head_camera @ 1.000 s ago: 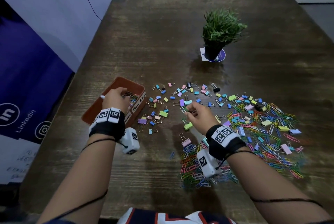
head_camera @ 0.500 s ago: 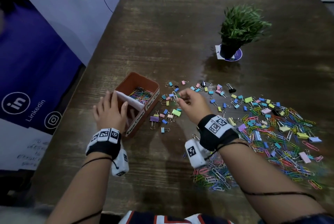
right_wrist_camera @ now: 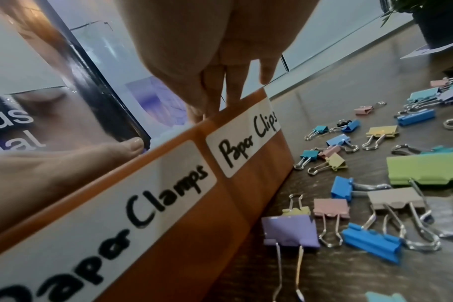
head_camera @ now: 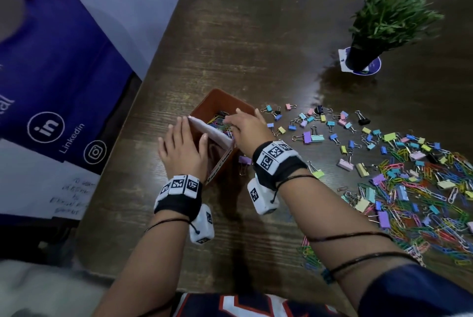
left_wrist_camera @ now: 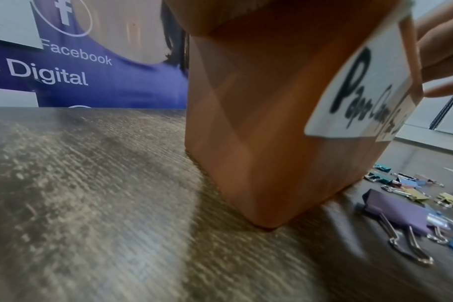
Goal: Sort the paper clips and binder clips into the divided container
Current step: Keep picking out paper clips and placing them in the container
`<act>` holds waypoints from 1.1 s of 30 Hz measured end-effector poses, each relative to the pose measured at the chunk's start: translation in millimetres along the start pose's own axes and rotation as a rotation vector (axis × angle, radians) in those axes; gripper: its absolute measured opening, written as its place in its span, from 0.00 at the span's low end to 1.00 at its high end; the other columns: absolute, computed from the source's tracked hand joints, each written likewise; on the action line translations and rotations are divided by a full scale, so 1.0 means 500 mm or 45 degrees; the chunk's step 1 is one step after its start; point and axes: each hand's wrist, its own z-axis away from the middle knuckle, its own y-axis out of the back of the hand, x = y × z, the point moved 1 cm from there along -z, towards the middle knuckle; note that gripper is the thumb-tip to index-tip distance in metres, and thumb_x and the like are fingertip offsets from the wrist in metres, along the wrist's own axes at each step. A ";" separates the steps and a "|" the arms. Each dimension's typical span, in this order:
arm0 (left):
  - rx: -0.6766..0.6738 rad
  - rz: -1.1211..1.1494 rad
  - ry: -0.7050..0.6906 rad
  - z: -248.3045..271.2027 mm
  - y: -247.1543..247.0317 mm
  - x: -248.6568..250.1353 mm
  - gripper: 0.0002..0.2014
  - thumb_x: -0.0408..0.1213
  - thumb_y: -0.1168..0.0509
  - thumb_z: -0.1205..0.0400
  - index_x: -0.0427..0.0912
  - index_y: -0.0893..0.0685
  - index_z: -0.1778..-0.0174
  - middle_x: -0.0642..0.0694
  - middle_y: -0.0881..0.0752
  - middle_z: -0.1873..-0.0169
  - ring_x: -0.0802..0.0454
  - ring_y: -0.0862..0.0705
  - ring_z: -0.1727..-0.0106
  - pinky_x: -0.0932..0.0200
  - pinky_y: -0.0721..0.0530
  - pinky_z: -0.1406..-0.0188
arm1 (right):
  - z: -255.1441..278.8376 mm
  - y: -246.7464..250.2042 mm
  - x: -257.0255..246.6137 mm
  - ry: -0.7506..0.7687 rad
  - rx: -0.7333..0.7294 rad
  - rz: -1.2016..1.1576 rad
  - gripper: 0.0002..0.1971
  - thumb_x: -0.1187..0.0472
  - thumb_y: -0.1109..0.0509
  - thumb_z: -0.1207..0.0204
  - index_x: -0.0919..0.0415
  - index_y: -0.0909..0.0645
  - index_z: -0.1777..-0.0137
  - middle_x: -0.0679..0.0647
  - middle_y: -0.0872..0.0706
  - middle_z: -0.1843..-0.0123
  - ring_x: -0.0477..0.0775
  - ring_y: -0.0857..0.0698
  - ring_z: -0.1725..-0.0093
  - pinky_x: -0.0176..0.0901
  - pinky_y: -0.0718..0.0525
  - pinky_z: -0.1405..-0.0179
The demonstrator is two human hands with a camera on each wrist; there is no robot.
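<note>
The brown divided container (head_camera: 220,98) stands near the table's left edge, with a white divider (head_camera: 213,132) across it. Its side labels read "Paper Clips" (right_wrist_camera: 246,139) and "Paper Clamps" (right_wrist_camera: 142,204). Coloured paper clips (head_camera: 217,122) lie in the far compartment. My left hand (head_camera: 183,147) lies flat over the near compartment, fingers straight. My right hand (head_camera: 245,127) reaches over the far compartment, fingers pointing down past the rim. Their tips are hidden, so a held clip cannot be made out. Loose binder clips (head_camera: 312,135) and a heap of paper clips (head_camera: 422,204) lie to the right.
A potted plant (head_camera: 384,25) stands at the back right on a round coaster. A purple binder clip (head_camera: 244,160) lies against the container's right side. A blue banner (head_camera: 51,86) hangs beyond the table's left edge. Bare wood (head_camera: 256,35) stretches behind the container.
My right hand moved left from the binder clips, carrying a paper clip, to above the far compartment. My left hand shifted from the far compartment to lie over the near one.
</note>
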 end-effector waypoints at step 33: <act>-1.019 -0.185 -0.607 0.224 -0.094 0.260 0.15 0.54 0.27 0.26 0.49 0.23 0.58 0.53 0.18 0.60 0.52 0.19 0.56 0.56 0.26 0.62 | 0.397 0.106 0.310 -0.355 -0.363 0.034 0.03 0.58 0.27 0.26 0.52 0.16 0.53 0.48 0.13 0.52 0.47 0.17 0.53 0.47 0.16 0.46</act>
